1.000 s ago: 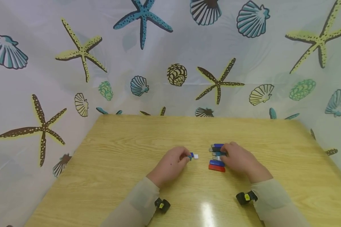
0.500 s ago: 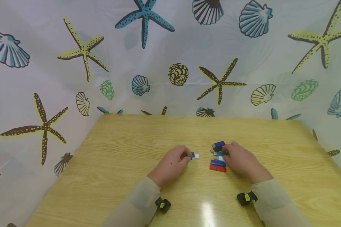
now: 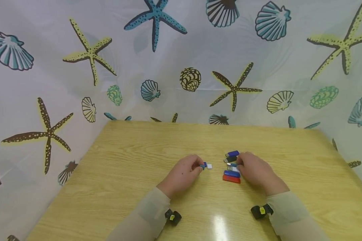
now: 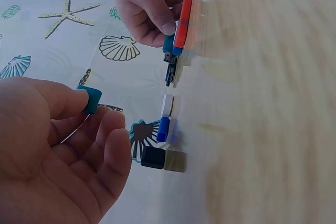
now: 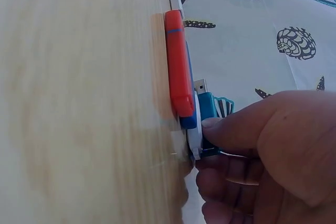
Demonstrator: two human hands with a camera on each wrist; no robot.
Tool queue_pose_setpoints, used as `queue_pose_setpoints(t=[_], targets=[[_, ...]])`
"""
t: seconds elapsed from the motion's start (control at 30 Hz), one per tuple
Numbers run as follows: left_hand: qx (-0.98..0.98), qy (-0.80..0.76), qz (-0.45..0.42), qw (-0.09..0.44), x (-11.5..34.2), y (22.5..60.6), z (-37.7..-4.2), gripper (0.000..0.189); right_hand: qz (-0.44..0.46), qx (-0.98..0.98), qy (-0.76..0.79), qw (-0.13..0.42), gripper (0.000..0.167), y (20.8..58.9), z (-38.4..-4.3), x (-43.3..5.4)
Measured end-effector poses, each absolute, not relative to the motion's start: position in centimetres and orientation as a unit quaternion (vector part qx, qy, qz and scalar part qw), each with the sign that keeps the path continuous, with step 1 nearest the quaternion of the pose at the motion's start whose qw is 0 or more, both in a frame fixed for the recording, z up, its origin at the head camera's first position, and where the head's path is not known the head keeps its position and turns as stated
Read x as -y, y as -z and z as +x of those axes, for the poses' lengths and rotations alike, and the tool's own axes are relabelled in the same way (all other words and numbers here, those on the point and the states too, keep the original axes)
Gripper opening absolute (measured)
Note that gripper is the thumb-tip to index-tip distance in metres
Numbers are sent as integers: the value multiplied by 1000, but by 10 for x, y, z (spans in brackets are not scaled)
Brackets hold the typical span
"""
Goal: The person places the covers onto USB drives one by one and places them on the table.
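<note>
My left hand (image 3: 181,174) pinches a small teal cap (image 4: 93,99) between thumb and forefinger, its other fingers loosely curled. My right hand (image 3: 253,170) pinches a teal USB flash drive (image 5: 208,103), whose bare metal plug points left in the head view. Right beside that drive lies a white flash drive (image 5: 195,135), partly covered. On the near side are a capped blue flash drive (image 3: 231,173) and a capped red one (image 3: 231,179). Farther off, a black flash drive (image 3: 230,159) and a dark blue one (image 3: 232,153) lie slanted, plugs bare.
Between the hands, a white cap (image 3: 209,166) and a blue cap (image 3: 204,164) lie on the wooden table (image 3: 132,147). A dark cap (image 4: 153,157) also shows in the left wrist view. Behind the table hangs a seashell-patterned cloth (image 3: 169,67).
The dark blue and black drives have swung from level to slanted. The teal drive in my right hand has shifted slightly nearer, over the white one. My left hand has stayed put with the cap.
</note>
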State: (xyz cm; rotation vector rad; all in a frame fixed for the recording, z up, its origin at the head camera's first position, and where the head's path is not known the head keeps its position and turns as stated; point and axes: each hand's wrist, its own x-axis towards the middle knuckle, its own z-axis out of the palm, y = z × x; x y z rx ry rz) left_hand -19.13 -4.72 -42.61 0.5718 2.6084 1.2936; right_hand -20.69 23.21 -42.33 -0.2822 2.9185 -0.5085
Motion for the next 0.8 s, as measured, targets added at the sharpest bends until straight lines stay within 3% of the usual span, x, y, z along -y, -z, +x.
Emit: queue_pose_setpoints(t=[0.37, 0.8], targets=[[-873, -444, 185, 85, 48, 426, -191, 5, -118, -975, 185, 29, 9, 419, -205, -228], [-867, -456, 187, 73, 49, 428, -191, 11, -168, -953, 252, 10, 7, 406, -196, -210]])
